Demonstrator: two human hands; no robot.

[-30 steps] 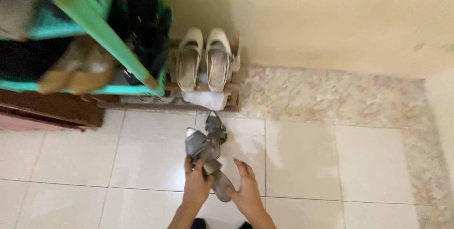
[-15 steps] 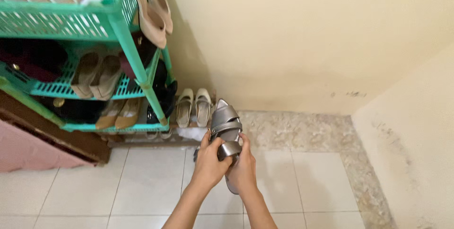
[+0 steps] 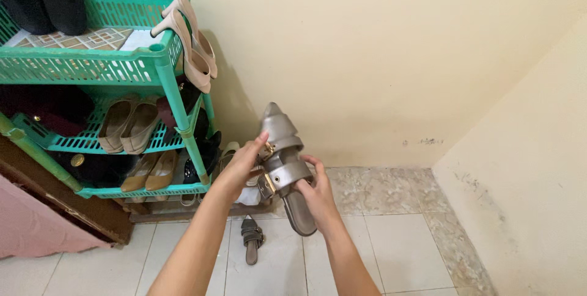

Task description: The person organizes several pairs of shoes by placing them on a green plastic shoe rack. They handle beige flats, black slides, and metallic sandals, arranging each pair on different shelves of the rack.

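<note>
Both our hands share the grip on one grey strapped sandal (image 3: 284,164), lifted clear of the floor in front of the cream wall (image 3: 367,58). Left hand (image 3: 243,164) closes on the toe half, thumb laid over the upper strap; right hand (image 3: 315,195) cups the heel half from below and the side, fingers wrapped under the sole. Neither hand is free or spread wide. Sandal's long axis runs steeply, pointed toe up and slightly left, heel down toward our right wrist. Both forearms reach forward and up from the bottom of the view, converging on the shoe, the left arm more extended. Second grey sandal (image 3: 251,238) lies below on the white floor tile (image 3: 397,247), well apart from the held one, toe toward us as best we can tell; the left hand is the nearer of the two to it. Green plastic shoe rack (image 3: 165,76) stands to the left, near the left hand but not touching it, its shelves carrying beige flats (image 3: 128,125) and tan flats (image 3: 150,172); pale heeled shoes (image 3: 192,45) hang off the top corner.
</note>
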